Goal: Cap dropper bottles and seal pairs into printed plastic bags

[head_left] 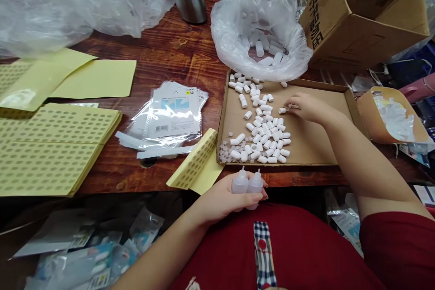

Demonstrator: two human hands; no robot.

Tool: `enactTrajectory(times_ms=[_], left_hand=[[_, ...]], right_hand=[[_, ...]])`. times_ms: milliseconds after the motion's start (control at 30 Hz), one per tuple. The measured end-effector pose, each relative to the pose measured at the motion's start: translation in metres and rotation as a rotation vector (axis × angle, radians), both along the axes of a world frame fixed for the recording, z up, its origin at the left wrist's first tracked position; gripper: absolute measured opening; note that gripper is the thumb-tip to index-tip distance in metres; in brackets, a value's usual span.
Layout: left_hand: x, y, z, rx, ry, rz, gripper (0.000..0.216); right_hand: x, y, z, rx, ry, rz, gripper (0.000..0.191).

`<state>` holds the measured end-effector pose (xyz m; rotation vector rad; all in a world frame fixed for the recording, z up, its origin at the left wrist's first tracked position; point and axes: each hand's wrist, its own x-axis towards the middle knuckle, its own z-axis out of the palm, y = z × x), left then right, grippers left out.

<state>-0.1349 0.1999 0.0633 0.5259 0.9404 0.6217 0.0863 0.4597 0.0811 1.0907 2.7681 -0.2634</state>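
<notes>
While our left hand (pixel 227 197) curls snugly around two small, cloudy plastic bottles (pixel 239 184) on our side of the flat brown cardboard tray (pixel 316 136), our right hand's fingers pinch close beside one round-ended white plastic cap (pixel 282 110) in it; we can't tell if they hold it. Both bottles have thin tips but no caps yet. Lots of loose caps seem left to use.
</notes>
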Motion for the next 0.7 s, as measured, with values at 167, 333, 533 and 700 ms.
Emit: enactTrajectory(times_ms=[167, 333, 533, 700], left_hand=[[0.004, 0.001, 0.0, 0.001, -0.033, 0.063, 0.052], [0.006, 0.002, 0.002, 0.034, 0.013, 0.023, 0.045], [0.009, 0.002, 0.002, 0.211, 0.2, -0.079, 0.044], [0.01, 0.0, 0.005, 0.25, 0.27, -0.139, 0.043]], right_hand=[[-0.004, -0.026, 0.015, -0.003, 0.103, -0.166, 0.029], [-0.014, -0.1, 0.052, -0.468, 0.334, 0.247, 0.028], [-0.024, -0.142, 0.057, -0.658, 0.28, 0.373, 0.021], [-0.011, -0.146, 0.051, -0.711, 0.43, 0.43, 0.017]])
